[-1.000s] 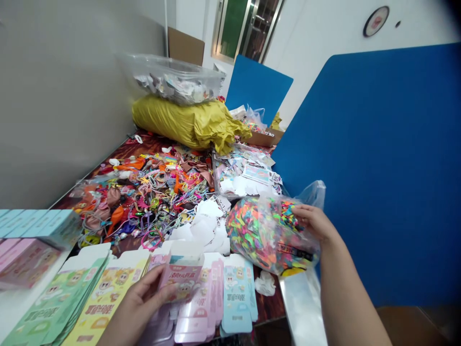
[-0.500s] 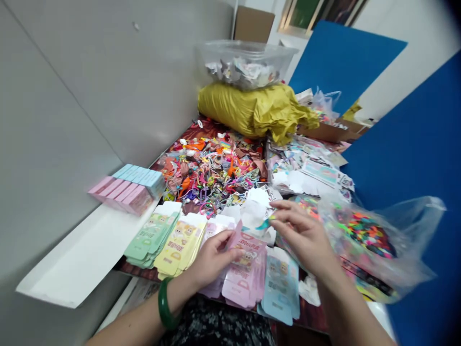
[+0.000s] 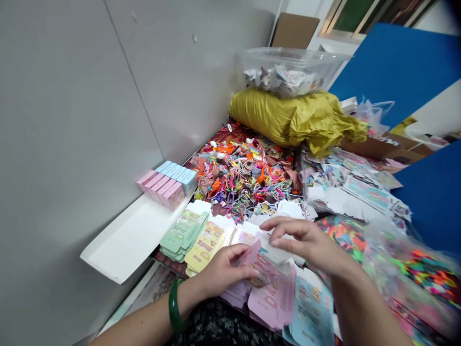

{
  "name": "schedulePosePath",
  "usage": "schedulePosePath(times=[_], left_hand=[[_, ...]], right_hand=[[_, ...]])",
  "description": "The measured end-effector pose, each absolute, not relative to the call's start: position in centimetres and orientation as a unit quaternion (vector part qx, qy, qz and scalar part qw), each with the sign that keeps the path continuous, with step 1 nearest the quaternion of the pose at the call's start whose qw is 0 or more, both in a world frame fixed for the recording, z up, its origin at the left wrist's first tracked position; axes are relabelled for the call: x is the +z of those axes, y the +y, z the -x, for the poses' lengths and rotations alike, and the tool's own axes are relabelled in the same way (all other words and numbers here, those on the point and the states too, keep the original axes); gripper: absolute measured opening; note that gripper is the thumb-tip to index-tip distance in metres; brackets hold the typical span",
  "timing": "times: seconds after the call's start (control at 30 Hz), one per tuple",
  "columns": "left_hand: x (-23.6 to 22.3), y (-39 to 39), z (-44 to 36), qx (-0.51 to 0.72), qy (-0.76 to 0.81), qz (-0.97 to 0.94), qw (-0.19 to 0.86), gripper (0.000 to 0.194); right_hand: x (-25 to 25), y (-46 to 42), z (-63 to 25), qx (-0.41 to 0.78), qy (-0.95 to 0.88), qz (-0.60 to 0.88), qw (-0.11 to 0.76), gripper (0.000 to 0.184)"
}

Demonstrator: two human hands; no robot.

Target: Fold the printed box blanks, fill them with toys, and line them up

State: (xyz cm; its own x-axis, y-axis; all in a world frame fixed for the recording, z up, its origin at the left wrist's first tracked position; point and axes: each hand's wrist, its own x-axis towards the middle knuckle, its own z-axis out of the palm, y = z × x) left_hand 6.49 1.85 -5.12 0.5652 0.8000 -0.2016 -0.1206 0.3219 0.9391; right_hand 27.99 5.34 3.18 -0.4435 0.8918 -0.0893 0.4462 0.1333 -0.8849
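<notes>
My left hand point(image 3: 226, 269) grips a small pink carton point(image 3: 264, 269) with its end flap raised, thumb on the printed front. Over the carton's top edge is my right hand point(image 3: 300, 240), its fingers bent onto a white paper slip point(image 3: 278, 254) with a teal patch. How far the slip sits inside the carton I cannot tell. Beneath and beside my hands lie stacks of flat cartons: green point(image 3: 185, 233), yellow point(image 3: 208, 245), purple point(image 3: 248, 234), pink point(image 3: 270, 305) and blue point(image 3: 312, 307).
A long white tray point(image 3: 126, 245) at left bears upright pink and blue boxes point(image 3: 163, 185). Behind the stacks spreads a heap of colourful trinkets point(image 3: 245, 178). Further off are a yellow sack point(image 3: 288, 117) and a clear bin point(image 3: 295, 72). Bags of bright pieces point(image 3: 428, 274) lie right.
The view has swung left, so everything appears shifted right. My right hand has brought the slip down close to the carton's top. My left hand still holds the carton.
</notes>
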Motion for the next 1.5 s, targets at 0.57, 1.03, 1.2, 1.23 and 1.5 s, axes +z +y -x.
schedulePosePath(times=[0.57,1.03,1.2,1.23,1.5], left_hand=[[-6.1,1.4,-3.8,0.347,0.365,-0.455,0.735,0.030],[-6.5,2.5,-3.1,0.376,0.357,-0.389,0.761,0.037],[-6.5,3.1,-3.6,0.401,0.352,-0.365,0.762,0.039],[-6.6,3.2,-3.7,0.403,0.354,-0.366,0.760,0.038],[-6.6,3.3,-4.5,0.405,0.364,-0.378,0.749,0.038]], right_hand=[[-6.2,16.1,-21.2,0.203,-0.736,0.641,0.082,0.016],[-4.1,16.9,-23.2,0.396,-0.639,0.601,0.273,0.016],[0.5,15.0,-24.8,0.411,-0.580,0.573,0.407,0.032],[1.2,14.4,-24.9,0.410,-0.566,0.564,0.440,0.032],[4.3,9.3,-24.9,0.402,-0.601,0.535,0.438,0.019]])
